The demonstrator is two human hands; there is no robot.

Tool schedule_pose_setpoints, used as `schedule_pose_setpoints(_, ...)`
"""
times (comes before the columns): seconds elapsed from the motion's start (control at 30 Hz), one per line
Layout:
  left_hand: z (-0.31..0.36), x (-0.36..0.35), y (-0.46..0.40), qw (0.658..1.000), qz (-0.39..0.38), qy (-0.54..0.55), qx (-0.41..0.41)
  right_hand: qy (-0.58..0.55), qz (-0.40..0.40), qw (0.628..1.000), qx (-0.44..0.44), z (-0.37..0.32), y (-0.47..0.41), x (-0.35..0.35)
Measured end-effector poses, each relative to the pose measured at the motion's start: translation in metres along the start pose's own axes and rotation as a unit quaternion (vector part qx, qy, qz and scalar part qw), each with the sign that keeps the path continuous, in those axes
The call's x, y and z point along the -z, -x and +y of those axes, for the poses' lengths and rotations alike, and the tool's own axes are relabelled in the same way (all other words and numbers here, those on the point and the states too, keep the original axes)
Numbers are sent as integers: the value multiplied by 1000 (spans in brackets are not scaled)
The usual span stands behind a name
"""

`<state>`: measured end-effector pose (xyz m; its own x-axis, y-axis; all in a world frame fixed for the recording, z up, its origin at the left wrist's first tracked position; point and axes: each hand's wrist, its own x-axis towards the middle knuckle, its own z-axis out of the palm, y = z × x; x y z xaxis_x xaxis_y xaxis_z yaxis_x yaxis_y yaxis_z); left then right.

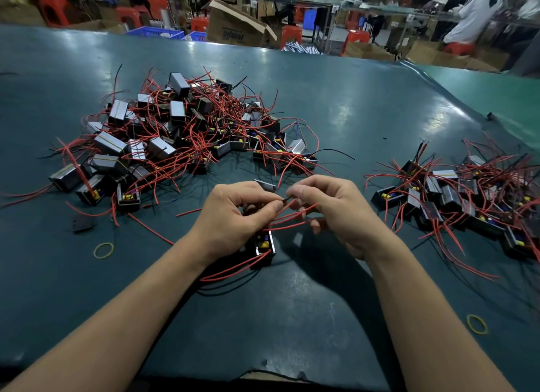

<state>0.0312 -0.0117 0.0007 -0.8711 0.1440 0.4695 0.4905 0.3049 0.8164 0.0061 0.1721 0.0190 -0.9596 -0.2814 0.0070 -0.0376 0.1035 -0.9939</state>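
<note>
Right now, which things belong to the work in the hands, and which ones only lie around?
In the job: left hand and right hand, both pinching the red wires of one black module.

Lying about, untouched: large pile, smaller pile, rubber band, second rubber band, loose black piece.

Glossy green table mat (321, 105), rubber-sheathed wires (292, 216)

A large heap of small black box-shaped modules with red wire leads (175, 134) lay on the dark teal table mat (350, 105). A smaller heap of the same modules (455, 198) sat well apart at the right. A yellow rubber band (103, 250) lay left, and a second yellow band (477, 324) front right.
</note>
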Motion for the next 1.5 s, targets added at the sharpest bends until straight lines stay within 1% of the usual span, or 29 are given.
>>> schedule_pose_setpoints(0.1,-1,2,0,1000,-11,-6,-18,26,-3,1000,12,-2,1,-1)
schedule_pose_setpoints(0.2,-4,3,0,999,-9,-41,-35,94,21,994,42,-4,1,-2)
schedule_pose_setpoints(0.27,-5,2,0,995,-4,-76,-60,162,51,983,66,-2,0,-5)
schedule_pose_setpoints(0.33,-5,0,0,990,-2,-111,-87,253,97,956,110,2,0,-9)
schedule_pose_setpoints(0.43,-7,0,0,987,5,-131,-94,393,141,879,232,5,2,-14)
schedule_pose_setpoints(0.47,-8,0,0,988,12,-129,-89,418,142,856,271,5,3,-13)
schedule_pose_setpoints(0.5,-9,1,0,988,18,-126,-82,428,138,841,301,5,3,-12)
schedule_pose_setpoints(0.53,-9,2,0,989,25,-123,-77,426,129,835,324,5,4,-9)
schedule_pose_setpoints(0.57,-9,2,1,989,31,-121,-75,413,115,837,340,4,4,-7)
schedule_pose_setpoints(0.63,-9,2,1,990,39,-112,-69,366,87,855,358,4,3,-1)
schedule_pose_setpoints(0.7,-10,1,0,993,42,-96,-62,346,80,865,354,4,2,5)
schedule_pose_setpoints(0.77,-11,1,0,994,36,-84,-58,358,74,863,348,4,1,7)
schedule_pose_setpoints(0.9,-12,1,0,995,23,-73,-59,373,75,841,385,4,-3,9)
schedule_pose_setpoints(0.97,-12,1,0,996,20,-66,-59,364,77,847,379,3,-5,10)
schedule_pose_setpoints(1.0,-11,0,-1,996,21,-65,-61,349,70,860,366,3,-4,9)
schedule_pose_setpoints(1.07,-9,0,-1,995,25,-68,-71,304,43,896,319,3,-1,8)
schedule_pose_setpoints(1.17,-7,-1,0,992,28,-83,-95,235,-8,947,221,-2,2,9)
schedule_pose_setpoints(1.23,-5,-2,0,988,28,-99,-116,112,-18,986,125,-6,1,4)
schedule_pose_setpoints(1.27,-4,-3,0,985,30,-108,-127,39,-5,997,64,-7,0,0)
schedule_pose_setpoints(1.3,-4,-5,0,983,35,-119,-136,-29,15,999,-5,-8,-2,-5)
schedule_pose_setpoints(1.33,-4,-5,-1,980,41,-132,-143,-84,35,994,-67,-8,-3,-8)
schedule_pose_setpoints(1.37,-5,-5,-1,977,49,-146,-146,-112,49,987,-103,-8,-4,-11)
schedule_pose_setpoints(1.4,-6,-5,-2,975,57,-158,-145,-97,59,989,-94,-6,-3,-13)
schedule_pose_setpoints(1.43,-8,-5,-2,974,65,-165,-140,-33,72,996,-41,-3,-2,-14)
schedule_pose_setpoints(1.47,-9,-5,-2,974,69,-170,-133,69,93,993,34,0,-1,-13)
schedule_pose_setpoints(1.5,-9,-5,-2,974,71,-174,-126,182,124,969,115,4,0,-12)
